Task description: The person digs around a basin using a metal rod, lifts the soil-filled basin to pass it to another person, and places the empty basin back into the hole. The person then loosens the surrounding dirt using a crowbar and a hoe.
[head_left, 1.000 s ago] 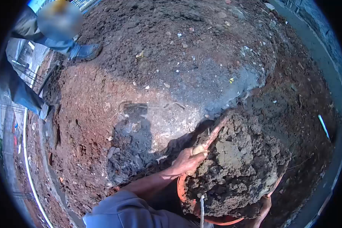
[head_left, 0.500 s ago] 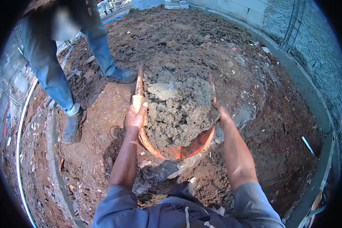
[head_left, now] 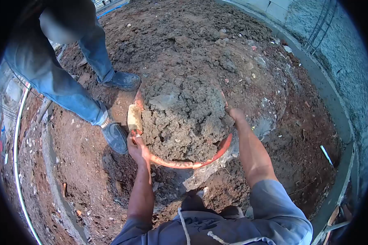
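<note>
An orange tub (head_left: 173,164) heaped with clumpy grey-brown mud (head_left: 184,122) is in front of me. My left hand (head_left: 138,149) is closed on the near left of its rim, just below a pale tan piece (head_left: 134,117) that lies along the rim. My right hand (head_left: 235,114) grips the right side of the rim, with its fingertips partly hidden. At the far side, the mud blends with the ground behind, so the back rim is hard to make out.
A co-worker in jeans (head_left: 57,87) stands close on the left, one shoe (head_left: 115,138) beside the tub. A rough wall (head_left: 335,53) with a concrete footing (head_left: 331,102) runs along the right. White pipes lie on the left (head_left: 17,163) and right (head_left: 326,155). The soil (head_left: 192,36) is uneven.
My left hand has slid nearer to me along the rim, off the tan piece. The tub has shifted slightly left, and less of its inner front wall shows. The co-worker's near foot has moved toward it.
</note>
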A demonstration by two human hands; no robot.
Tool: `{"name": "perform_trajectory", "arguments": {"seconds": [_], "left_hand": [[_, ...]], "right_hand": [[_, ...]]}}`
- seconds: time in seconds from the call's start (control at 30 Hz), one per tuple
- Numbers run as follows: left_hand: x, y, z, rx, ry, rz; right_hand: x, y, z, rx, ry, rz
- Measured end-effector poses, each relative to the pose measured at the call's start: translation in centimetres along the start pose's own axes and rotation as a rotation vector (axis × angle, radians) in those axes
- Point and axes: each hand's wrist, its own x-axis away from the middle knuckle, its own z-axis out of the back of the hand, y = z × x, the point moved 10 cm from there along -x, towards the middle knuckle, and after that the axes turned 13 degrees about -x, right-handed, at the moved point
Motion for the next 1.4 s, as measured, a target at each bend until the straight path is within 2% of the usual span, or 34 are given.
{"name": "perform_trajectory", "arguments": {"seconds": [0.03,0.13,0.23,0.3,0.33,0.37,0.4,0.43,0.47,0.5,0.57,0.63,0.67,0.7,0.77,0.8,0.83,0.9,0.97,1.0,1.03,1.1,1.13,1.2,1.3,1.37,1.4], "left_hand": [[-0.2,-0.3,-0.1,0.022,0.03,-0.023],[-0.2,0.0,0.3,-0.036,0.029,0.046],[-0.8,-1.1,-0.2,-0.093,0.055,-0.02],[-0.8,-1.8,-0.4,-0.096,0.026,-0.023],[-0.3,0.4,0.4,-0.197,-0.069,0.03],[0.0,1.0,0.6,-0.192,-0.063,0.047],[0.2,1.0,0.7,-0.187,-0.055,0.067],[0.2,0.8,0.9,-0.182,-0.041,0.082],[-0.2,0.2,1.0,-0.284,0.042,0.02],[0.1,0.2,1.4,-0.288,0.094,0.035],[0.2,0.4,0.8,-0.429,-0.089,0.11],[0.3,0.5,0.9,-0.442,-0.012,0.127],[1.4,0.2,1.2,-0.453,0.019,0.141],[3.3,1.1,1.8,-0.326,0.057,0.099],[6.9,3.1,3.8,-0.073,0.157,0.017],[7.6,0.5,1.6,-0.052,0.042,-0.037],[10.6,0.6,1.5,0.095,-0.175,0.121],[17.0,2.6,4.7,0.437,-0.104,0.392],[19.5,4.6,7.0,0.681,-0.253,0.542],[18.9,6.7,9.1,0.734,-0.292,0.479],[18.3,9.6,11.8,0.825,-0.292,0.328],[16.3,14.4,16.6,0.817,-0.241,0.167],[16.1,17.1,18.3,0.749,-0.225,0.088],[16.5,22.0,20.0,0.588,-0.199,-0.037],[14.6,23.9,16.5,0.533,-0.254,-0.136],[16.1,25.5,13.6,0.769,-0.423,-0.082],[17.6,26.1,13.3,0.811,-0.44,-0.006]], "right_hand": [[0.1,-1.0,0.5,0.073,0.005,0.037],[0.2,2.4,0.8,-0.2,0.142,-0.08],[7.3,-0.9,4.0,-0.127,0.206,-0.033],[4.6,2.3,3.6,-0.135,0.18,0.132],[6.7,2.3,5.0,-0.121,0.196,0.145],[9.3,2.1,6.4,-0.104,0.21,0.16],[6.1,5.9,6.4,-0.038,0.212,0.249],[8.4,6.8,7.2,-0.117,0.058,0.18],[10.2,9.3,7.9,-0.415,0.044,0.062],[14.1,9.0,10.5,-0.286,0.118,0.056],[15.6,13.9,13.5,-0.167,0.229,0.044],[15.5,20.2,13.9,-0.452,0.213,0.042],[16.7,22.2,13.9,-0.525,0.138,0.021],[18.1,23.7,14.0,-0.596,0.061,0.001],[22.1,27.2,15.4,-0.638,0.069,-0.154],[23.9,29.1,16.2,-0.635,0.091,-0.206],[25.4,31.8,17.1,-0.632,0.118,-0.262],[27.0,37.9,19.1,-0.576,0.115,-0.307],[28.8,43.1,21.5,-0.627,0.173,-0.378],[29.6,45.7,22.3,-0.651,0.201,-0.42],[29.7,47.7,22.4,-0.66,0.142,-0.464],[30.8,50.8,23.2,-0.674,0.04,-0.561],[31.3,51.0,24.0,-0.599,0.118,-0.533],[30.6,51.0,23.8,-0.552,0.057,-0.518],[29.2,49.6,22.7,-0.477,0.021,-0.423],[28.7,49.5,22.3,-0.469,0.038,-0.347],[28.8,49.4,22.1,-0.486,0.055,-0.313]]}}
